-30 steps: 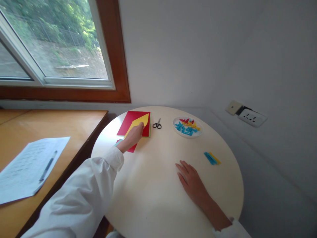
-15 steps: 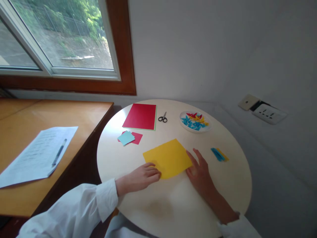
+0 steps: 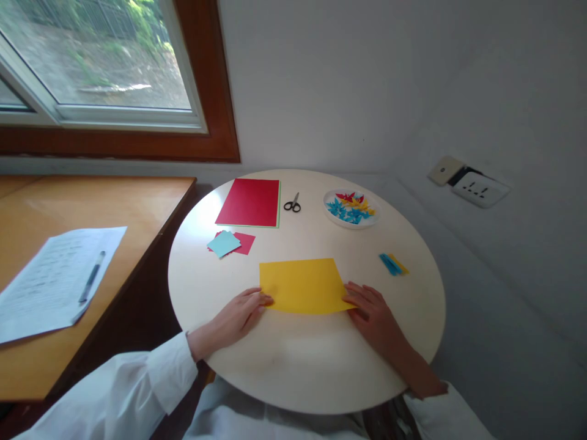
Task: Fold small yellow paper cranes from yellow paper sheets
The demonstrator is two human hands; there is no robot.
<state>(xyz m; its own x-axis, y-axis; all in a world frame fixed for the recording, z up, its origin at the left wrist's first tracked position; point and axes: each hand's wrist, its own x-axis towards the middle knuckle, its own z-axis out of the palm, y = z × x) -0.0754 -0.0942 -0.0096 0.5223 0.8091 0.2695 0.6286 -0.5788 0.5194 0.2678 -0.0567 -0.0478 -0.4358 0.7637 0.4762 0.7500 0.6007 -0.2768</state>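
Note:
A sheet of yellow paper (image 3: 300, 286) lies across the near half of the round table, its long side roughly level with me. My left hand (image 3: 245, 311) grips its near left corner, with the fingertips closed over the edge. At the near right corner, my right hand (image 3: 370, 308) pinches the sheet between thumb and fingers. The near edge bows slightly towards me. Beyond the sheet to the left are small squares of pale blue paper (image 3: 224, 244) and red paper (image 3: 245, 242).
On the round white table (image 3: 293, 366) are a stack of red sheets (image 3: 250, 203), scissors (image 3: 292, 204), a white plate (image 3: 328, 214) of folded paper pieces and blue and yellow strips (image 3: 391, 264). A wooden desk (image 3: 151, 201) at left holds written papers (image 3: 50, 275) and a pen (image 3: 92, 277).
The yellow sheet has turned from a slant to nearly square with me. My left hand has shifted left to its corner, and my right hand's raised fingers have come down onto the paper.

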